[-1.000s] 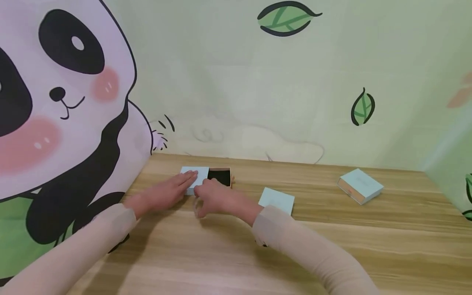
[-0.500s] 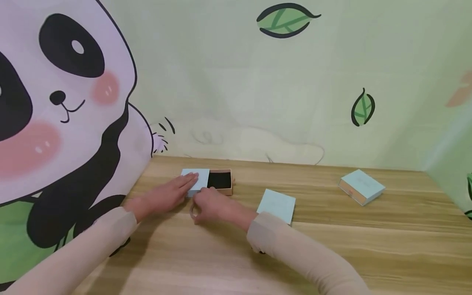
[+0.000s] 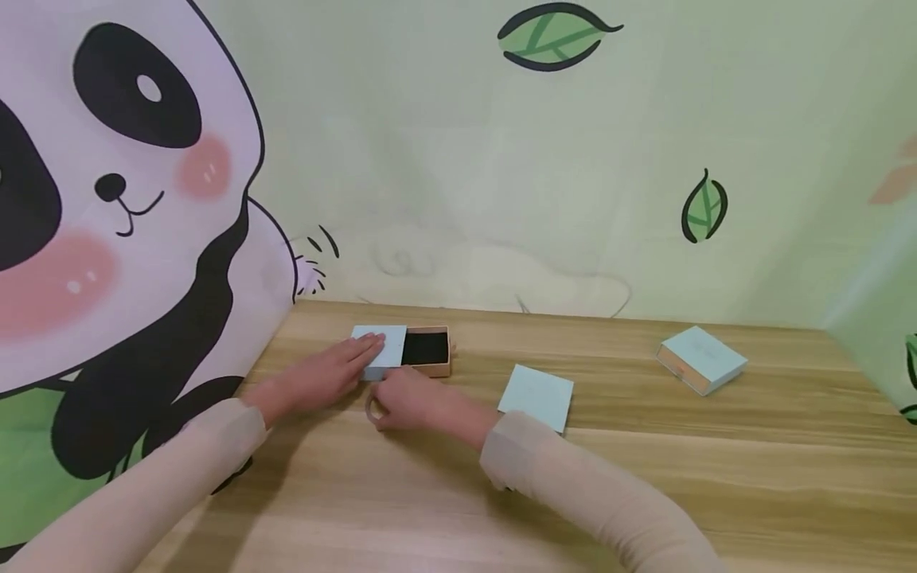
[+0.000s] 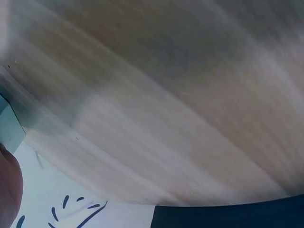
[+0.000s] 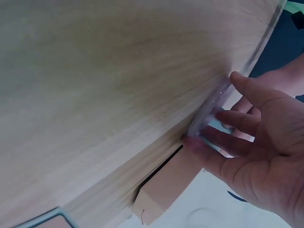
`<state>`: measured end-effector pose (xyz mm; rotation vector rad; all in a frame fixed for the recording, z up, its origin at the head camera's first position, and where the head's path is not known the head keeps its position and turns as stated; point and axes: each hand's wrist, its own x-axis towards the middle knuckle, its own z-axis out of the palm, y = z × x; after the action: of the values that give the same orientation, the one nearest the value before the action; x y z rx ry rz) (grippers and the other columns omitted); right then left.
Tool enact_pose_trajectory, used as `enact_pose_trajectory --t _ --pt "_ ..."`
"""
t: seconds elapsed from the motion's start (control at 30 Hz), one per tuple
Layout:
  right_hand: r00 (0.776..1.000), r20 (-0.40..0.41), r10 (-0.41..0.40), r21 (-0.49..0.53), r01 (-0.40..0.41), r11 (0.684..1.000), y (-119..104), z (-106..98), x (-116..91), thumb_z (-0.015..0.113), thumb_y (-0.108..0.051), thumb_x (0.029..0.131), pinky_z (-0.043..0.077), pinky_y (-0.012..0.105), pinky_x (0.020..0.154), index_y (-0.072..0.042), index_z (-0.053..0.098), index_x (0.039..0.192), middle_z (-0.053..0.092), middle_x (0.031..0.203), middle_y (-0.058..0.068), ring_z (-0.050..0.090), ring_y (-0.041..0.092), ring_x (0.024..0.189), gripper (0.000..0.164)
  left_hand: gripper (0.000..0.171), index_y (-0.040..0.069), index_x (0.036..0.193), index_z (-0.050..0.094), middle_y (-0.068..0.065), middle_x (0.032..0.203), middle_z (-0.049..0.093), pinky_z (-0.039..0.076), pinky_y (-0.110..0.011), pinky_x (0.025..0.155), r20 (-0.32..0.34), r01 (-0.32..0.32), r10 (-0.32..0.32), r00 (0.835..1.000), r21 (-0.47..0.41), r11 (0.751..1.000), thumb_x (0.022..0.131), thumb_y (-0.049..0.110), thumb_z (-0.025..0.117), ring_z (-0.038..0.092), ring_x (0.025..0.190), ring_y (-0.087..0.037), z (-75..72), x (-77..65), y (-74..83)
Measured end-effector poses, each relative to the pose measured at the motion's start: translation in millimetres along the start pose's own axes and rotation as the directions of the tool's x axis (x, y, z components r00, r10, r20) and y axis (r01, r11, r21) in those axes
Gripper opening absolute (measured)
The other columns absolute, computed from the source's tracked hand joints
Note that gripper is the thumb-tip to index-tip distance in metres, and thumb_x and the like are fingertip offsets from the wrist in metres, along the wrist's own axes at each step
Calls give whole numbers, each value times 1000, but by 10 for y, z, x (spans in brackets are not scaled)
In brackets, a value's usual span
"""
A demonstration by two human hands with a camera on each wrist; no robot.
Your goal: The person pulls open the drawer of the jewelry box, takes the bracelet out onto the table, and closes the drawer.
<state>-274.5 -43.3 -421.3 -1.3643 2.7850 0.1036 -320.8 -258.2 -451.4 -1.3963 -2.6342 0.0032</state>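
Observation:
A pale blue slide-out box stands at the back left of the wooden table, its sleeve (image 3: 393,342) on the left. Its orange-tan drawer (image 3: 432,371) is pulled out to the right and shows a black lining (image 3: 426,348). My left hand (image 3: 325,374) rests with extended fingers on top of the sleeve. Just in front of the box, my right hand (image 3: 414,398) pinches a translucent bangle (image 3: 369,407) between thumb and fingers. The right wrist view shows this bangle (image 5: 208,108) nearly edge-on, close over the table, beside the drawer (image 5: 172,184).
A flat pale blue square box (image 3: 539,395) lies by my right forearm. Farther right, a closed blue box (image 3: 702,360) with an orange-tan side sits at an angle. Behind the table (image 3: 458,493) hangs a backdrop (image 3: 444,159) printed with a panda and leaves.
My right hand has drawn slightly toward me with the bangle, so more of the drawer's front side shows. My left hand stays on the sleeve.

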Motion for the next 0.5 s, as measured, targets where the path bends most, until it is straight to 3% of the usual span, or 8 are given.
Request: enact_pose_trajectory --t 0.3,0.5 --pt "1000 8 -18 11 18 1000 -34 25 0 72 -36 95 50 24 85 -12 71 114 67 95 0 61 13 92 30 61 -11 153 32 -26 160 33 33 -54 117 4 9 -9 1000 -12 1000 101 8 57 34 147 -41 18 -54 26" --pt "998 21 55 33 -56 998 -68 33 -23 71 -35 96 51 37 98 -15 70 118 68 112 2 64 15 108 30 63 -10 155 29 -26 161 30 31 -53 119 3 10 -10 1000 -18 1000 102 9 57 31 149 -40 47 -61 29"
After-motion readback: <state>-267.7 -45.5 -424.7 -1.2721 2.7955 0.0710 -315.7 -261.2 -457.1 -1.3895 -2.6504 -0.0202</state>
